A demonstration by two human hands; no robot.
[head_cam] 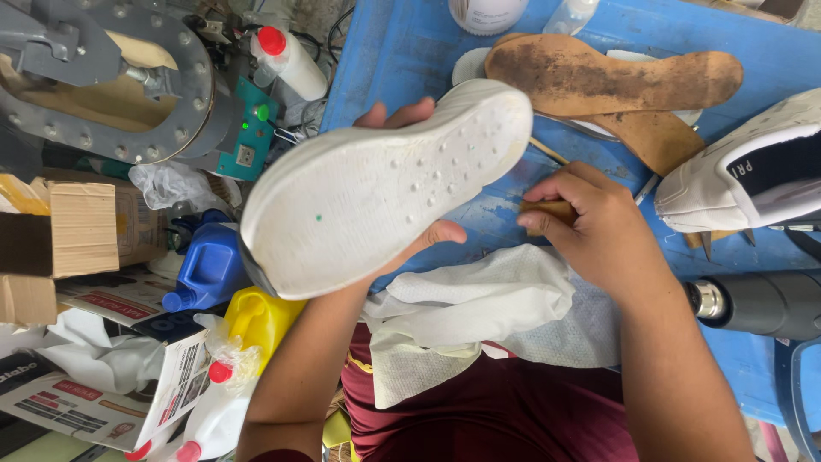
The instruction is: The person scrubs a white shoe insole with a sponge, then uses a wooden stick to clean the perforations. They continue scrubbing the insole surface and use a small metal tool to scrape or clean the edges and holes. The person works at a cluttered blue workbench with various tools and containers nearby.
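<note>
The left hand (410, 180) holds a white shoe (385, 188) up over the near left edge of the blue table (410, 51), fingers wrapped around it, sole turned up for access. The right hand (599, 227), just right of it, pinches a small brown block (547, 212) above a white cloth (479, 299).

Shoe (376, 192) was held sole-up in left hand (410, 175), left of right hand (599, 227) gripping a small block (547, 211). Cloth (479, 312) lay below both on tabletop (410, 51). Insoles (616, 81) lay behind; another shoe (744, 175) right; jugs (214, 265) left.
</note>
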